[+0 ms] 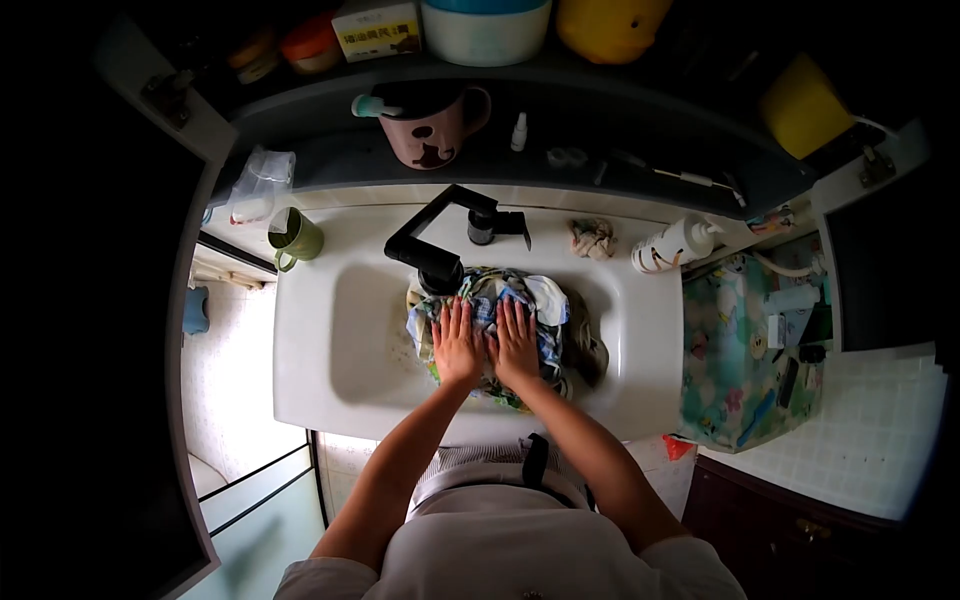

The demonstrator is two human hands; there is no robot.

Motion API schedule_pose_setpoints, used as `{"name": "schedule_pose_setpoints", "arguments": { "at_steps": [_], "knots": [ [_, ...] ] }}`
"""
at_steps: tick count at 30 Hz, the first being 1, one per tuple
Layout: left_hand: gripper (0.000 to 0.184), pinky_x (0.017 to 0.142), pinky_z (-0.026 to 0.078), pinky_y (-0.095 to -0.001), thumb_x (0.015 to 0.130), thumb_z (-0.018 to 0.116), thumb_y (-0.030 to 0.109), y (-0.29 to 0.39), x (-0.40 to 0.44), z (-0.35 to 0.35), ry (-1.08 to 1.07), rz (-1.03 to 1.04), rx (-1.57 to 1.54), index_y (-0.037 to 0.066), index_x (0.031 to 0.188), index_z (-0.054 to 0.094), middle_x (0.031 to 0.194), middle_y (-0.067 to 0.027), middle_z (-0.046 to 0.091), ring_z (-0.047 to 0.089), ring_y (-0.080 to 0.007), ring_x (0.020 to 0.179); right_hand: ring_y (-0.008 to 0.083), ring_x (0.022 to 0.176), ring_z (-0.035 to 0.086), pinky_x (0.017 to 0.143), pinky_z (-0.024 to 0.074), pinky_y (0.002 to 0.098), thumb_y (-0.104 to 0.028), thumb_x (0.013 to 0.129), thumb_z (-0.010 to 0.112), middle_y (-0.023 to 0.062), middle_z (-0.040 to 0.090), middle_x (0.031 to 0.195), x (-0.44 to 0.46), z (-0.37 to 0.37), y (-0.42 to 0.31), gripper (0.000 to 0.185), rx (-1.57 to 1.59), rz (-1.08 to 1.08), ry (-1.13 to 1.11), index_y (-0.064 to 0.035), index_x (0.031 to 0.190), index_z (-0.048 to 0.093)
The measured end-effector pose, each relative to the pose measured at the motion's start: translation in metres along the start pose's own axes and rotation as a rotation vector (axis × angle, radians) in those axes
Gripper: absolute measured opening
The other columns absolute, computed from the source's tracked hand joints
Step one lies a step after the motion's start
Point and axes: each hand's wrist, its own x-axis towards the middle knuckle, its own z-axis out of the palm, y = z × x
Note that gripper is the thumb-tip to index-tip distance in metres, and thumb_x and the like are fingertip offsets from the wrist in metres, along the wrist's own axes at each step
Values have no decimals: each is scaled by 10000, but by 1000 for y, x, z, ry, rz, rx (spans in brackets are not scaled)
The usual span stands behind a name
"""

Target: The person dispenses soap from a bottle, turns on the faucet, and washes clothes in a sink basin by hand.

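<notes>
A bundle of patterned cloth [550, 300], coloured white, blue, green and yellow, lies heaped in the white sink [360, 340]. My left hand [457, 345] rests flat on its left part, fingers extended and slightly apart. Beside it, my right hand [514, 345] lies flat on the middle of the cloth, its fingers also spread. The two hands are close together near the thumbs. Over the cloth's upper left edge hangs the head of the black faucet [440, 260]. A darker brown cloth [588, 345] lies against the bundle's right side.
A green cup [297, 238] stands at the counter's left corner. Behind the faucet are a crumpled cloth [592, 238] and a white bottle [672, 245]. A pink mug [425, 130] sits on the dark shelf [330, 160]. Open cabinet doors flank both sides.
</notes>
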Motion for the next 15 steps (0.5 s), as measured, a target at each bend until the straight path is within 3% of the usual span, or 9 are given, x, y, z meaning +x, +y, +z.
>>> {"name": "schedule_pose_setpoints", "arguments": {
  "at_steps": [1, 5, 12, 15],
  "knots": [
    [679, 1121, 145, -477, 833, 512, 312, -1, 1, 0, 1, 20, 6, 101, 1435, 281, 1493, -65, 281, 230, -311, 1377, 330, 1405, 141, 1117, 88, 523, -294, 914, 431, 163, 176, 1514, 2, 0, -1, 638, 4, 0, -10, 16, 1430, 222],
    [740, 1121, 137, -496, 799, 551, 269, -5, 8, 11, -34, 24, 13, 47, 1435, 247, 1463, -117, 307, 235, -328, 1365, 304, 1411, 128, 1126, 49, 515, -284, 892, 456, 161, 161, 1519, 10, 5, 1, 661, -16, 21, -76, 38, 1421, 226],
    [811, 1121, 142, -500, 768, 600, 289, -9, 18, 15, -75, 37, 58, 51, 1441, 215, 1443, -124, 323, 231, -321, 1364, 282, 1415, 100, 1143, 11, 471, -345, 862, 513, 168, 161, 1516, 22, 9, 5, 698, -133, -1, -179, 51, 1392, 288],
    [782, 1116, 155, -499, 797, 566, 309, -14, 13, 11, -52, 72, 37, 55, 1445, 209, 1471, -112, 294, 227, -328, 1369, 311, 1402, 145, 1139, 68, 475, -326, 867, 515, 184, 183, 1505, 17, 12, 6, 678, -89, -39, -90, 48, 1389, 297]
  ]
}}
